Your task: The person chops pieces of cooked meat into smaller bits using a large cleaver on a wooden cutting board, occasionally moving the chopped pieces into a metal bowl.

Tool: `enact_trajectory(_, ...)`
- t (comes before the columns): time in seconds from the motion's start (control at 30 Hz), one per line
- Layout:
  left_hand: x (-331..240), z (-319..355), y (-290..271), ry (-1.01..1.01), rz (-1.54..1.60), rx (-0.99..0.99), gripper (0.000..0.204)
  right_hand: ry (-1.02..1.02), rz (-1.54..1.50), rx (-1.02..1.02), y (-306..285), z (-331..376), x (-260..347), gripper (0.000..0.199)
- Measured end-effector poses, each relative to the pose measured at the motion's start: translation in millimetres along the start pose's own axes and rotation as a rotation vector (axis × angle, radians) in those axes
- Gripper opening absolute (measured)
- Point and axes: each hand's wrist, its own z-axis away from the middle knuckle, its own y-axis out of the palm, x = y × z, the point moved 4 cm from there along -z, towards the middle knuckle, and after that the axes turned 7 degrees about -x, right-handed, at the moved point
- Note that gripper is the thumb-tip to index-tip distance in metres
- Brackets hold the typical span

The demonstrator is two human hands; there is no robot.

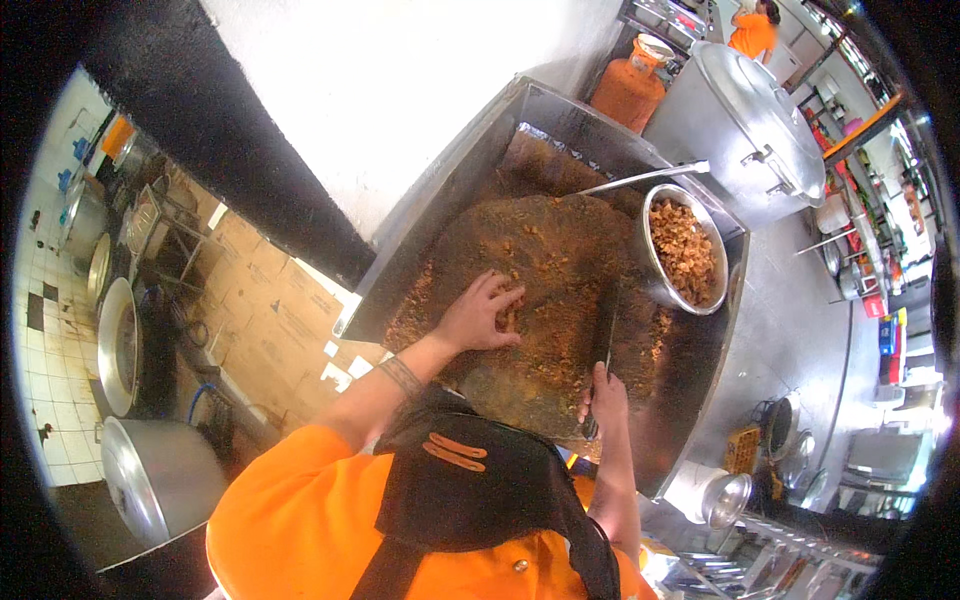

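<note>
Two hands at frame centre | left hand (482, 318) spread flat on crusty meat slab (540, 300), likely heavy, greasy, crumbly | right hand (603, 395) clamped on knife (604, 350) handle

Single view: head-worn fisheye, looking steeply down over wearer's own orange shoulder (300, 520) at large steel tray (560, 110), close, at arm's reach. Tray fills centre; forearms enter from 6 o'clock. Floor tiles curve along rim at 9 o'clock, steel counter at 3 o'clock, distant kitchen at 1 o'clock. No second view.
</note>
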Motion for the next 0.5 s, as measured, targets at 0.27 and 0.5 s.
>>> enact_trajectory(0.27,-38,3,58,0.182,0.153,-0.019,0.06,0.025,0.112,0.001,16,25,-11,0.034)
enact_trajectory(0.5,-49,9,30,0.232,0.179,-0.165,0.06,-0.075,0.241,-0.135,16,35,8,0.036)
